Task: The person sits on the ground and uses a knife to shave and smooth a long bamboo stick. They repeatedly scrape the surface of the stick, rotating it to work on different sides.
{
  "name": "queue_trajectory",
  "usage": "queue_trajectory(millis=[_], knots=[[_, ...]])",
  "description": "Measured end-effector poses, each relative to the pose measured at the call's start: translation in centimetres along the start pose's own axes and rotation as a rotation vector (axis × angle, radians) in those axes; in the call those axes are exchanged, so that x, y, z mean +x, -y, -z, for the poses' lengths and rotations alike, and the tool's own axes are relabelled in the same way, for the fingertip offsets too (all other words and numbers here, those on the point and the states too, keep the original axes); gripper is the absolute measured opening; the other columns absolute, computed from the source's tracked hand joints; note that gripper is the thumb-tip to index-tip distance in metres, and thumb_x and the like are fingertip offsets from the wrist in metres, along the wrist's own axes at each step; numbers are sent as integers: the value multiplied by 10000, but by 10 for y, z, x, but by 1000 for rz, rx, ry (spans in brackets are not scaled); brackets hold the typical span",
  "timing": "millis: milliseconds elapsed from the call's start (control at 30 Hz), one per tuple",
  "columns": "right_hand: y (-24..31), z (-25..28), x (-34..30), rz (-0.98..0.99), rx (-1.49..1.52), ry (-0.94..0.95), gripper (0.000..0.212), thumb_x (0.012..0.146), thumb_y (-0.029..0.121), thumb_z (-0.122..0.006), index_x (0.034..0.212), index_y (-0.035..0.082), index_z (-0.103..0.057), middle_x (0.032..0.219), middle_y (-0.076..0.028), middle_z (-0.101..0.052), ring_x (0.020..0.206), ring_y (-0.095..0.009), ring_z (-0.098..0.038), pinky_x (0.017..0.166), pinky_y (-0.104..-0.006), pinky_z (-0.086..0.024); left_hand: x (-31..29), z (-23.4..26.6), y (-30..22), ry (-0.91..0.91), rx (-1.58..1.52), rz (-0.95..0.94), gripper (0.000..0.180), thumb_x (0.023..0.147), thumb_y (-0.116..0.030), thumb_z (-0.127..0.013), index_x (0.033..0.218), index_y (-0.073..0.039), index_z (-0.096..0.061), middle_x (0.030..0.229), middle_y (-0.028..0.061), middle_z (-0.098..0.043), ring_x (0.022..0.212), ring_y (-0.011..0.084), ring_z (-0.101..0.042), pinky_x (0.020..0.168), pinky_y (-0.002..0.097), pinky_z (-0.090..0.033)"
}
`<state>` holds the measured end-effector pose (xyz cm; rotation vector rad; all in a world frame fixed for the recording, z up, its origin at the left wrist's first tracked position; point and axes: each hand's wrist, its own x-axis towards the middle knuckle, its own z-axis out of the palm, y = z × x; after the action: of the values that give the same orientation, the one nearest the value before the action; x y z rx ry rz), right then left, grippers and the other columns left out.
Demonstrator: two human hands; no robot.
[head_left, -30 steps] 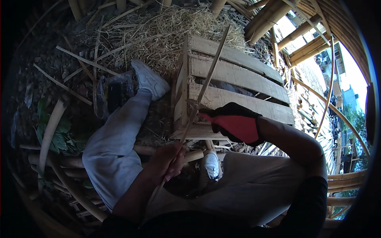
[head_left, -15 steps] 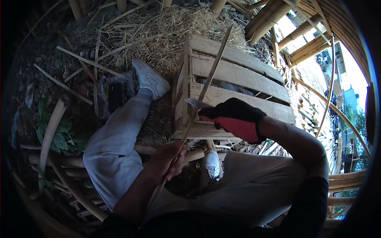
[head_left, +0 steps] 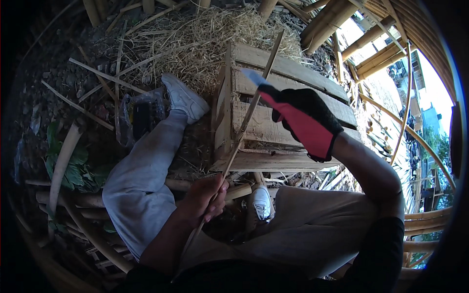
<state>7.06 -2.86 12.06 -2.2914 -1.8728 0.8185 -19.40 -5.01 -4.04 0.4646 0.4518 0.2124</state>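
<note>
A long, thin bamboo strip [head_left: 254, 104] slants from my lap up across the wooden crate [head_left: 298, 88]. My bare left hand [head_left: 205, 198] is closed around its lower part. In a red and black glove, my right hand [head_left: 308, 119] grips a knife [head_left: 254, 77] whose pale blade points up and to the left. The blade lies near the strip's upper half; whether they touch, I cannot tell. The glove hides the knife's handle.
Straw and shavings [head_left: 205, 41] are heaped beyond the crate. A plastic bag [head_left: 129, 117] with a dark object lies left of my shoe [head_left: 184, 99]. Loose bamboo strips [head_left: 105, 75] litter the ground, and thick bamboo poles [head_left: 327, 24] stand at the back right.
My right hand has moved up along the strip with the knife, and the blade is now farther from my left hand. The left hand and the strip have hardly moved.
</note>
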Motion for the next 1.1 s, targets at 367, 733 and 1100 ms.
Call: queue_trajectory(millis=[367, 733, 1100], knots=[[4, -28, -19, 307, -241, 106, 544, 1016, 564, -399, 1057, 136, -733, 945, -134, -715, 876, -359, -693, 774, -438, -552, 3, 0, -2, 17, 14, 23, 432, 1023, -522, -494, 909, -104, -483, 507, -18, -400, 341, 91, -375, 376, 247, -313], [21, -18, -30, 261, -485, -180, 305, 1013, 399, -506, 1013, 199, -736, 877, -7, -710, 798, -247, -703, 690, -374, -556, 0, -2, -2, -21, 52, -1, 458, 1000, -555, -520, 893, -112, -477, 497, -25, -394, 340, 80, -356, 395, 249, -309], [-4, -29, -20, 253, -343, -217, 330, 992, 465, -527, 1015, 212, -737, 860, -30, -716, 818, -259, -706, 730, -396, -543, 5, 1, 2, -2, 3, 6, 418, 1029, -493, -504, 936, -86, -493, 507, -7, -420, 360, 91, -402, 362, 247, -317]])
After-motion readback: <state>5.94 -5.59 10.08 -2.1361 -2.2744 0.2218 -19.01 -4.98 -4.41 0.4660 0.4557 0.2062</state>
